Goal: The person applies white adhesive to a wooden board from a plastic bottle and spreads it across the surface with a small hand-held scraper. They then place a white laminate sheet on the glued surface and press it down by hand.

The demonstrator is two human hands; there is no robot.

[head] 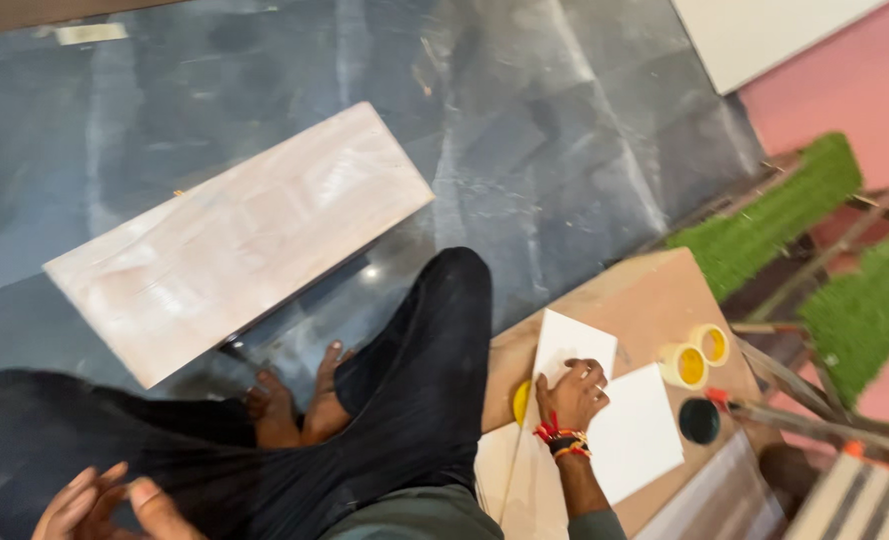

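One white tile [570,352] lies under right hand [573,392].

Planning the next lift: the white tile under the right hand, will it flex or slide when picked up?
The white tile looks flat, straight-edged, so probably rigid. Its glossy face may be slippery under the right hand. It overlaps another white sheet on the brown board, so it may skate; likely brittle.

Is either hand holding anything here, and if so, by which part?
Nothing is gripped. The right hand rests flat on the upper end of a white rectangular tile. The left hand rests near the knee, with nothing in it.
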